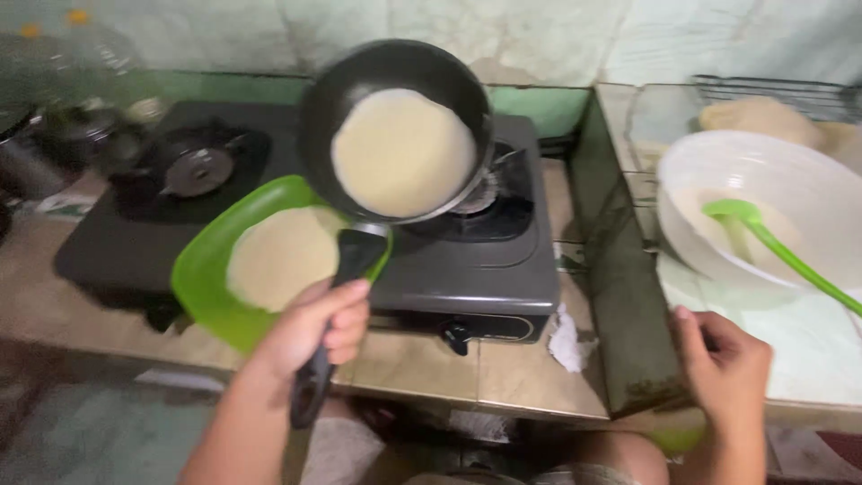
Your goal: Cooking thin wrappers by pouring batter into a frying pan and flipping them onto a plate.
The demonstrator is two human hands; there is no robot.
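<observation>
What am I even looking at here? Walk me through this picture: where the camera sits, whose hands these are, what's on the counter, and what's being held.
There is one picture, taken by a camera worn on a person's head, looking down at their own two bare hands. No machine is involved.

The left hand grips the black handle of a dark frying pan, tilted up over the right burner of a black two-burner gas stove. A round, pale crepe clings to the inside of the pan. Beside and below the pan, a green plate rests partly on the stove and carries another pale crepe.

The right hand holds nothing; it rests on the edge of the raised counter to the right. On that counter stands a white bowl of batter with a green ladle in it. The picture is slightly blurred, so finer details are unclear.
</observation>
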